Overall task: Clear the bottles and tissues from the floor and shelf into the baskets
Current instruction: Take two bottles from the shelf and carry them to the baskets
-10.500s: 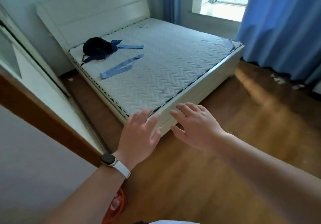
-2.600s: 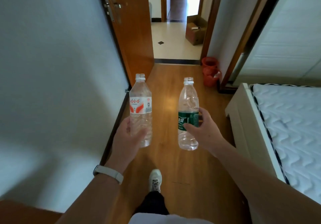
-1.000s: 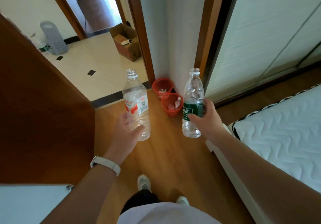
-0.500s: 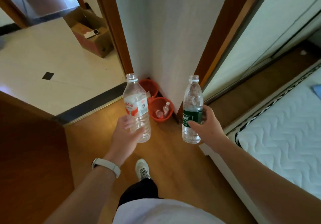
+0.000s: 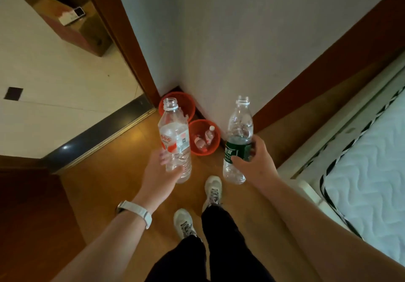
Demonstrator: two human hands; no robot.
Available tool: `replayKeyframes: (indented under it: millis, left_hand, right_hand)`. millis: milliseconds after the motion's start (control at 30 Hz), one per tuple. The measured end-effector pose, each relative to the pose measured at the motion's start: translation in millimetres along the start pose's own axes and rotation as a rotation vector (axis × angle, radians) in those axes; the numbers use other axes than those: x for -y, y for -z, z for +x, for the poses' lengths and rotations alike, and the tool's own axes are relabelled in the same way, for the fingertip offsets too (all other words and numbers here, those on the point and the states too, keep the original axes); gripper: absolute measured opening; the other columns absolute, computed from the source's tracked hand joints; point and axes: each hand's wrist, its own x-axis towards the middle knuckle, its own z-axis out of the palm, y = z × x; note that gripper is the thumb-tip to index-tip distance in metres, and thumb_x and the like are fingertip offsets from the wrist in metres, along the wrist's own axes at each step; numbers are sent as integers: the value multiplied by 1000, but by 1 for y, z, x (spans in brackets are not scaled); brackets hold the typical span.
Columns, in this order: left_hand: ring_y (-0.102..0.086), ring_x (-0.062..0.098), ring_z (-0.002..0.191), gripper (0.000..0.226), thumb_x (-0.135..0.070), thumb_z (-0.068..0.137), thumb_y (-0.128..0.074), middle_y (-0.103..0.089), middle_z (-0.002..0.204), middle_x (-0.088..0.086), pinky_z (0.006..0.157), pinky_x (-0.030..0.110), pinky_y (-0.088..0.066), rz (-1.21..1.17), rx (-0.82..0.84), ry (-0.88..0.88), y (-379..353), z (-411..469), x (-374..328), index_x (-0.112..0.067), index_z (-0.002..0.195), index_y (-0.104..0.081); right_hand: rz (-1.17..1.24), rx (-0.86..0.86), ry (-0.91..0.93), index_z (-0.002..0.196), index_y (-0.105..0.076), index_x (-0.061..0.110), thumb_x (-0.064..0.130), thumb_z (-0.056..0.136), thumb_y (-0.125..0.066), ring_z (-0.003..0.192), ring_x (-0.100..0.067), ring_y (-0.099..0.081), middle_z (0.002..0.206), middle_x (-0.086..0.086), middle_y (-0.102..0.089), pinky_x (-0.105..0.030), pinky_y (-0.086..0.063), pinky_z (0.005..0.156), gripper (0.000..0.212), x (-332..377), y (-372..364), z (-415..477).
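My left hand point(image 5: 158, 173) grips an uncapped clear bottle with a red and white label point(image 5: 175, 139), held upright. An uncapped clear bottle with a green label point(image 5: 238, 141) stands upright in my right hand point(image 5: 255, 163). Both bottles hover above the wooden floor, just short of two red baskets by the wall corner. The nearer basket point(image 5: 213, 148) holds two small bottles point(image 5: 205, 140). The farther basket point(image 5: 188, 102) is partly hidden behind the red-labelled bottle, so its contents do not show.
A white bed with a quilted mattress point(image 5: 368, 154) lies to the right. A doorway with a dark threshold point(image 5: 98, 137) opens on the left onto a tiled floor with a cardboard box point(image 5: 74, 19). My feet point(image 5: 212, 192) stand close behind the baskets.
I have walked nearer to the baskets and look down more steeply. They now sit directly behind the two bottles, which stay upright in my hands.
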Motion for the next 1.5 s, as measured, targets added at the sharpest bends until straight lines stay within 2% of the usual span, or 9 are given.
replayKeyframes:
  millis: [200,400,633,800,933,1033,1167,1333,1500]
  left_hand:
    - [-52,12,100,47,-19,75,-75,-50,102,-10,89,36,-49,18,6,82,-36,101,30,-23,111,-46]
    - [-53,11,91,43,-17,73,-73,-50,97,-8,70,25,-44,-1,9,119,-78,195,66,-25,108,-49]
    - [-54,-1,105,57,-23,79,-77,-53,112,-17,65,11,-44,16,-9,168,-130,296,152,-24,127,-46]
    - [-56,-12,86,39,-20,77,-78,-56,98,-20,60,6,-43,20,-32,108,-162,363,211,-32,102,-50]
    - [-52,-22,80,44,-25,75,-77,-58,87,-25,55,3,-40,126,-59,37,-184,405,252,-28,112,-54]
    - [-61,-7,90,54,-28,78,-76,-64,103,-22,63,11,-50,225,-10,-15,-197,426,276,-32,126,-51]
    - [-48,16,125,61,-41,82,-71,-52,138,-7,98,35,-48,563,13,-126,-199,440,294,-28,136,-47]
    - [-53,21,113,46,-42,84,-69,-50,132,-2,89,43,-53,538,-28,-93,-187,439,296,-22,124,-59]
    - [-56,23,109,43,-36,85,-68,-52,129,-1,86,44,-54,563,-20,-84,-180,430,286,-19,123,-59]
  right_hand:
    - [-24,69,-25,135,-33,36,35,73,-77,94,0,-57,104,23,-52,-14,-43,64,76,-37,-40,110]
    - [-58,65,-58,137,-28,37,39,73,-75,104,-11,-57,123,9,-51,-26,-50,74,79,-80,-77,196]
    - [-73,60,-83,132,-30,42,43,71,-74,94,-3,-56,116,14,-53,-15,-44,62,76,-150,-154,286]
    - [-43,29,-59,131,-31,44,44,70,-77,94,7,-57,117,19,-54,-5,-45,57,76,-199,-217,347]
    - [-22,-27,-34,136,-33,40,40,71,-77,102,3,-54,125,17,-55,7,-35,57,78,-231,-258,389]
    - [10,-56,-5,137,-35,34,33,73,-79,112,-1,-54,129,13,-55,-7,-48,80,78,-255,-276,409]
    - [9,-5,16,134,-37,29,30,72,-81,117,-10,-53,130,7,-53,-35,-49,96,76,-268,-295,427]
    - [-169,-118,66,136,-37,22,40,67,-80,107,4,-31,131,2,-40,-3,-24,79,84,-270,-309,431]
    - [-214,-52,-64,145,-27,25,56,71,-71,123,-11,-38,141,2,-33,-27,-38,93,91,-274,-294,408]
